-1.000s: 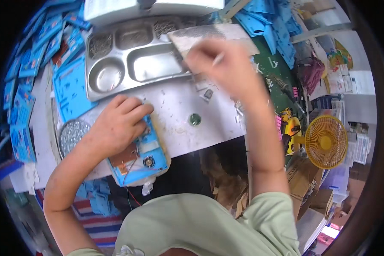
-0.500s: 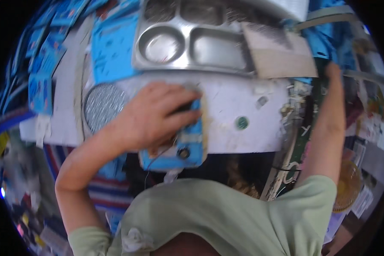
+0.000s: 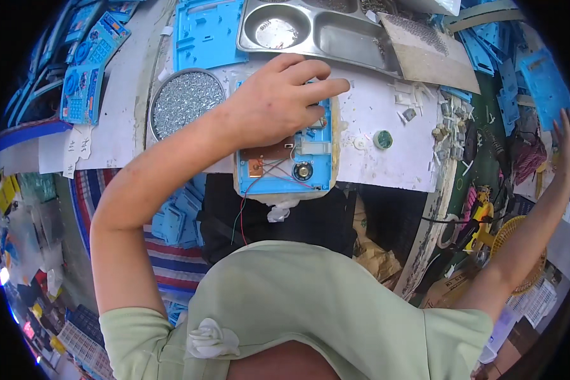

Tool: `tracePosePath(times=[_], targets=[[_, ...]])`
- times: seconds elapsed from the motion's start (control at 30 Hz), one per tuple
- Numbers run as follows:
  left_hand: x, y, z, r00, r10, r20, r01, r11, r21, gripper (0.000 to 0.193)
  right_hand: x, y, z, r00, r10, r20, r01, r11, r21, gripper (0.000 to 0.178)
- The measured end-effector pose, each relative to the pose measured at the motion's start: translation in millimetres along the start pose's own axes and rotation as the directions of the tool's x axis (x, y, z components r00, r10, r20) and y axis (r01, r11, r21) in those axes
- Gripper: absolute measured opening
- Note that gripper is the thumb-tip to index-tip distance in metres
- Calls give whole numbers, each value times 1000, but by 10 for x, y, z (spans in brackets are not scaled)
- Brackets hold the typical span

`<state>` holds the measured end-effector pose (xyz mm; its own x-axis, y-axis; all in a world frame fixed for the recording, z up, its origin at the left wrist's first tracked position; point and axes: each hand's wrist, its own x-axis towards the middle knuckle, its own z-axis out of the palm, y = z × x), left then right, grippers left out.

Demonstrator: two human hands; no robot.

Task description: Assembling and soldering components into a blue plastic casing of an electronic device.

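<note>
My left hand (image 3: 278, 101) is over a light blue plastic casing (image 3: 278, 183) at the table's front edge, its fingers apart and hiding the casing's upper part. Inside the casing show a brown circuit board (image 3: 269, 152), a small round speaker (image 3: 303, 171) and thin wires, with a red and a green one hanging over the front. Far to the right, my right hand (image 3: 568, 136) is stretched out with fingers spread. Its fingertips meet the lower edge of a tilted blue plastic panel (image 3: 546, 85); no firm grip shows.
A round tin of small screws (image 3: 187, 101) stands left of the casing. Behind lie a blue panel (image 3: 209, 35), a steel compartment tray (image 3: 323, 60) and a cardboard piece (image 3: 430, 54). A green round piece (image 3: 382, 139) sits to the right. Printed blue casings (image 3: 82, 92) pile up at far left.
My right hand has swung outward to the far right, to the tilted blue panel. My left hand stays over the casing, its fingers more spread. The whole view has shifted.
</note>
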<state>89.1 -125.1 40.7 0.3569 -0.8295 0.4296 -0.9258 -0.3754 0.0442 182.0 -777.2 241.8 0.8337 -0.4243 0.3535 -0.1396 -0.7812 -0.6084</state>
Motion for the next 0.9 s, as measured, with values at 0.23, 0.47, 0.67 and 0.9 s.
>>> tracePosePath(times=[0.23,0.47,0.67,0.9], targets=[[64,-59,51,997,74,32,-72,995,-65,18,-2863,-1587,756,964,-255,72,191,859,475,45],[-229,93,-288,876,-453,-166,323,806,-496,43,-3692,-2004,1684,912,-409,-36,357,746,562,57],[-103,465,-619,536,-787,305,-50,-390,-919,45,-3894,-2505,2202,476,-851,222,686,517,512,57],[-138,414,-645,534,-788,307,278,-180,-944,45,-3511,-2244,2324,780,-344,523,-302,525,796,53]])
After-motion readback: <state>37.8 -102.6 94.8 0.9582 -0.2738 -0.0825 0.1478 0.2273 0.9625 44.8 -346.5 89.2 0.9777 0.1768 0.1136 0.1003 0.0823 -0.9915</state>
